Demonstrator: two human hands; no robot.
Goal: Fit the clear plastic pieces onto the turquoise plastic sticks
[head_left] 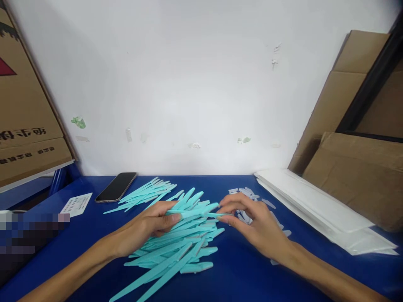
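Observation:
My left hand [157,222] is closed, thumb on top, around several turquoise eyebrow razors [192,214] just over the pile. The fingertips of my right hand [252,218] pinch the end of one thin turquoise razor at the right of that bunch; whether a small cover is between them too is hidden. Below my hands spreads a loose pile of the same razors [170,256], with slim handles pointing to the lower left. A second, neater group of razors [145,193] lies farther back. Small translucent blade covers [247,193] are scattered behind and around my right hand.
A phone [116,187] and a white printed card [76,204] lie at the left of the blue table [239,272]. White flat sheets or bags [321,205] are stacked at the right. Cardboard boxes [28,96] flank both sides, and a white wall [201,84] stands behind.

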